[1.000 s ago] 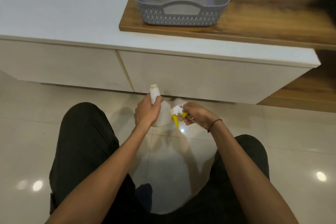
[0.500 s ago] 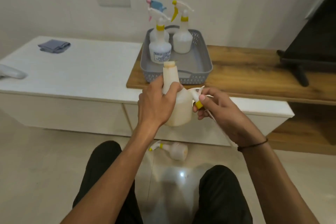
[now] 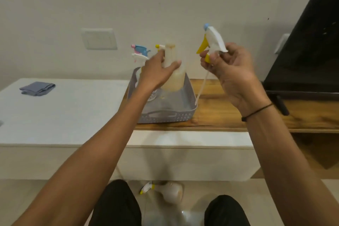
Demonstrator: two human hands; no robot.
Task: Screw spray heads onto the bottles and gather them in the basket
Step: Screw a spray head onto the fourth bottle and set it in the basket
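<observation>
The left hand (image 3: 156,71) clamps the cloudy, uncapped plastic bottle (image 3: 173,71) upright above the grey plastic basket (image 3: 190,101) while the right hand (image 3: 231,71) pinches the white spray head with yellow trigger (image 3: 213,42) just right of it, tube hanging, probably to insert it.

Open air at 12 o'clock between raised hands. Finished white spray bottles (image 3: 139,64) crowding grey plastic basket (image 3: 190,97) at 10 o'clock; bare basket floor (image 3: 172,101) nearer.
</observation>
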